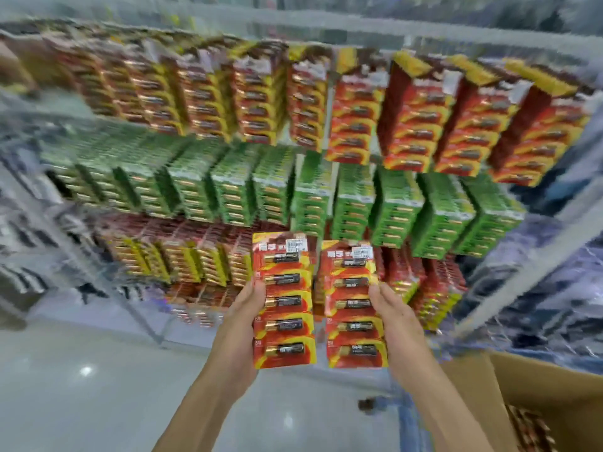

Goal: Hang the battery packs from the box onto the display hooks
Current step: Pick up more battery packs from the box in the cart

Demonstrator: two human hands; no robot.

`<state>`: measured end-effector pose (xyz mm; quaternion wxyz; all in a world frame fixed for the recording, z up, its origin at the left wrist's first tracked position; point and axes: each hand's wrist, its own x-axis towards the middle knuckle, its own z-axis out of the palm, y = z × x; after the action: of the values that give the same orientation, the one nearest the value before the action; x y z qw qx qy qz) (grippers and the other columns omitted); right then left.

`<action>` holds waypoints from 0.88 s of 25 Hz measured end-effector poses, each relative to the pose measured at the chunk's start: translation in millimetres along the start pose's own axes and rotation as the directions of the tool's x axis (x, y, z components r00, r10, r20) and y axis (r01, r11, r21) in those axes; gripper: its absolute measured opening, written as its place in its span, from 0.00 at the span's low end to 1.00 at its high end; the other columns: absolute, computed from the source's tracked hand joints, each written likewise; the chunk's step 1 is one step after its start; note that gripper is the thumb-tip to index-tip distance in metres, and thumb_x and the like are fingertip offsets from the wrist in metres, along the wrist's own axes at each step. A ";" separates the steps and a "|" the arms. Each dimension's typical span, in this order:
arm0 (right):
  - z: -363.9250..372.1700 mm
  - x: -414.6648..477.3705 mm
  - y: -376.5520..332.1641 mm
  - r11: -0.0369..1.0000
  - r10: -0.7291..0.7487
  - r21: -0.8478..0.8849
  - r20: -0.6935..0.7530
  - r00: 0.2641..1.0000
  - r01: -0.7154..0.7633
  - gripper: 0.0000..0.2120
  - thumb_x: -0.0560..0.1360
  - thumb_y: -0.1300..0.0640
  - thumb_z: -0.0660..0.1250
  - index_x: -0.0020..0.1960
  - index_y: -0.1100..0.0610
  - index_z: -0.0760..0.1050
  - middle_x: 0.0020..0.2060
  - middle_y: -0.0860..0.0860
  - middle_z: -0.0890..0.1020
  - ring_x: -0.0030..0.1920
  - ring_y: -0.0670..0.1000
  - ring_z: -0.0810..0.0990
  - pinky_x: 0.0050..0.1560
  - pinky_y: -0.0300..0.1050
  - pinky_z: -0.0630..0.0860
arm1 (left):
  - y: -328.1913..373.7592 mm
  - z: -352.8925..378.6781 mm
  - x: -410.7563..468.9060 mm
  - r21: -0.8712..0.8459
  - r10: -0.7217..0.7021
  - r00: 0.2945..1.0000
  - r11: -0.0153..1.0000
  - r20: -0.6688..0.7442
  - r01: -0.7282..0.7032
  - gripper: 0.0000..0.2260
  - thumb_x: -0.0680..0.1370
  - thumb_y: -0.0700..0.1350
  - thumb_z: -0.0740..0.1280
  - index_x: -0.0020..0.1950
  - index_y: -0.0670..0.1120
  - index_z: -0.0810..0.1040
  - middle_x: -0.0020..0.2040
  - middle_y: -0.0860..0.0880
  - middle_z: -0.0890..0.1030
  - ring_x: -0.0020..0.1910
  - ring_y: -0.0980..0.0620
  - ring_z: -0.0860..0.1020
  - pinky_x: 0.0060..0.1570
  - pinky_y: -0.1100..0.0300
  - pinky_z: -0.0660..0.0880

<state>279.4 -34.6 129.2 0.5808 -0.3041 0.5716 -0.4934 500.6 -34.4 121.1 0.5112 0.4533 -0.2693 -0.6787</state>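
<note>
Upright, left pack (pixel 284 301) in left hand (pixel 243 318) fingers' pinch, right pack (pixel 355 306) likewise in right hand (pixel 393 316).

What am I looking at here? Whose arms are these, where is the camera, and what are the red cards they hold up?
No robot here: these are a person's bare arms, filmed by one wide-angle camera worn on the head, looking forward and down. The left hand holds a red battery pack by its edge; the right hand holds a second red pack beside it. Each card carries five batteries. Behind hang rows of stock: red packs on top, green packs in the middle, more red and yellow ones below. The cardboard box at lower right holds something blurred, probably more stock.
</note>
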 end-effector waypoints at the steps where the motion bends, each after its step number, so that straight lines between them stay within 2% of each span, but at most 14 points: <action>1: 22.3 4.3 -0.1 0.999 -0.015 -0.028 0.049 0.999 0.016 0.16 0.77 0.40 0.69 0.60 0.46 0.82 0.56 0.43 0.86 0.58 0.49 0.84 0.66 0.61 0.77 | 13.1 -14.9 -1.5 -0.003 0.031 0.999 1.000 -0.024 -0.031 0.17 0.84 0.55 0.60 0.70 0.51 0.77 0.62 0.42 0.85 0.59 0.39 0.85 0.58 0.40 0.80; 3: 60.0 10.1 -7.1 0.996 -0.040 -0.081 0.113 0.993 0.049 0.24 0.73 0.33 0.71 0.63 0.46 0.81 0.59 0.46 0.86 0.61 0.52 0.84 0.68 0.63 0.76 | 34.5 -40.6 -1.5 -0.009 0.087 0.993 0.996 -0.078 -0.088 0.17 0.84 0.55 0.60 0.69 0.51 0.78 0.61 0.42 0.85 0.58 0.39 0.85 0.55 0.41 0.82; 6: 104.4 21.0 -13.0 0.999 -0.033 -0.031 0.183 0.983 0.039 0.10 0.80 0.45 0.68 0.54 0.49 0.83 0.49 0.48 0.88 0.51 0.52 0.87 0.60 0.59 0.80 | 65.6 -73.2 -0.5 -0.022 0.146 0.981 0.989 -0.125 -0.149 0.19 0.82 0.56 0.61 0.70 0.49 0.78 0.62 0.41 0.84 0.59 0.38 0.84 0.56 0.42 0.80; 7: 116.0 23.6 -16.6 0.998 -0.051 -0.024 0.182 0.982 0.056 0.13 0.78 0.42 0.69 0.56 0.49 0.83 0.51 0.48 0.88 0.53 0.52 0.87 0.62 0.60 0.79 | 72.8 -80.2 1.4 -0.023 0.161 0.978 0.986 -0.133 -0.166 0.20 0.82 0.56 0.62 0.70 0.49 0.78 0.62 0.40 0.84 0.58 0.37 0.84 0.55 0.42 0.80; 9: 145.3 33.3 -20.8 0.997 -0.052 -0.047 0.215 0.975 0.063 0.29 0.69 0.31 0.74 0.62 0.48 0.81 0.56 0.44 0.87 0.59 0.49 0.85 0.66 0.60 0.77 | 90.0 -103.8 8.8 -0.048 0.176 0.970 0.981 -0.166 -0.186 0.21 0.80 0.57 0.63 0.69 0.48 0.79 0.61 0.40 0.85 0.56 0.37 0.85 0.53 0.44 0.80; 10: 160.0 40.2 -25.4 0.998 -0.034 -0.039 0.212 0.977 0.043 0.25 0.71 0.32 0.73 0.59 0.48 0.81 0.50 0.40 0.87 0.54 0.44 0.85 0.61 0.57 0.79 | 100.0 -115.4 16.1 -0.059 0.176 0.969 0.980 -0.172 -0.188 0.21 0.80 0.57 0.64 0.69 0.48 0.79 0.60 0.39 0.85 0.55 0.37 0.85 0.51 0.44 0.80; 11: 174.2 43.9 -31.1 0.998 -0.048 -0.023 0.189 0.981 0.053 0.13 0.77 0.39 0.71 0.52 0.48 0.80 0.40 0.37 0.87 0.44 0.39 0.85 0.54 0.52 0.79 | 108.9 -124.9 23.6 -0.064 0.175 0.969 0.980 -0.176 -0.189 0.22 0.80 0.57 0.64 0.70 0.48 0.78 0.61 0.39 0.84 0.54 0.37 0.85 0.50 0.44 0.80; 12: 184.4 49.6 -35.5 0.999 -0.034 -0.013 0.193 0.981 0.037 0.07 0.81 0.47 0.67 0.46 0.47 0.78 0.33 0.37 0.85 0.36 0.38 0.84 0.50 0.50 0.79 | 117.9 -132.8 31.7 -0.062 0.179 0.968 0.979 -0.174 -0.192 0.22 0.80 0.57 0.64 0.71 0.49 0.78 0.61 0.38 0.84 0.54 0.36 0.85 0.50 0.44 0.81; 13: 197.0 54.0 -40.6 1.000 -0.025 0.012 0.197 0.980 0.023 0.08 0.83 0.51 0.65 0.44 0.47 0.77 0.31 0.39 0.85 0.34 0.41 0.85 0.49 0.52 0.80 | 127.9 -139.7 40.3 -0.065 0.181 0.968 0.979 -0.174 -0.195 0.22 0.80 0.57 0.65 0.71 0.49 0.78 0.61 0.38 0.84 0.55 0.36 0.85 0.50 0.43 0.81; 14: 209.2 58.6 -44.1 1.000 -0.017 0.022 0.214 0.977 0.013 0.08 0.82 0.52 0.65 0.46 0.48 0.79 0.34 0.43 0.87 0.37 0.46 0.87 0.51 0.55 0.80 | 137.2 -147.2 49.6 -0.068 0.180 0.967 0.979 -0.178 -0.194 0.22 0.80 0.57 0.65 0.70 0.49 0.78 0.60 0.38 0.85 0.55 0.35 0.85 0.52 0.41 0.81; 16: 239.9 84.7 -44.0 0.998 -0.043 0.047 0.233 0.971 0.033 0.09 0.80 0.48 0.66 0.55 0.50 0.82 0.48 0.50 0.89 0.49 0.55 0.88 0.58 0.59 0.81 | 160.3 -162.4 67.7 -0.059 0.183 0.964 0.978 -0.193 -0.198 0.20 0.79 0.57 0.65 0.67 0.49 0.81 0.58 0.38 0.86 0.53 0.35 0.85 0.55 0.39 0.81; 18: 273.6 104.1 -49.5 0.997 -0.034 0.070 0.238 0.971 0.018 0.16 0.77 0.42 0.69 0.62 0.46 0.79 0.60 0.48 0.85 0.60 0.55 0.84 0.65 0.63 0.78 | 185.5 -175.7 85.5 -0.014 0.189 0.958 0.980 -0.214 -0.196 0.19 0.80 0.57 0.64 0.65 0.49 0.81 0.56 0.39 0.86 0.50 0.37 0.86 0.50 0.43 0.81; 19: 288.4 111.7 -53.6 0.997 -0.040 0.071 0.241 0.970 0.024 0.17 0.76 0.41 0.70 0.62 0.44 0.77 0.62 0.47 0.83 0.62 0.55 0.82 0.66 0.63 0.77 | 197.5 -181.7 92.6 -0.004 0.184 0.957 0.982 -0.225 -0.189 0.17 0.81 0.57 0.64 0.65 0.50 0.81 0.55 0.39 0.87 0.50 0.38 0.87 0.48 0.45 0.81; 22: 332.3 131.8 -65.3 0.995 -0.057 0.094 0.288 0.956 0.031 0.04 0.79 0.43 0.68 0.52 0.40 0.76 0.59 0.44 0.82 0.59 0.52 0.83 0.62 0.60 0.79 | 227.9 -210.4 120.1 0.028 0.186 0.950 0.982 -0.252 -0.185 0.18 0.83 0.58 0.62 0.65 0.50 0.81 0.56 0.40 0.87 0.51 0.37 0.87 0.45 0.46 0.82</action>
<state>566.4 -247.5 194.8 0.6602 -0.3597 0.4509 -0.4811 782.6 -202.2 175.8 0.6018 0.5101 -0.2445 -0.5638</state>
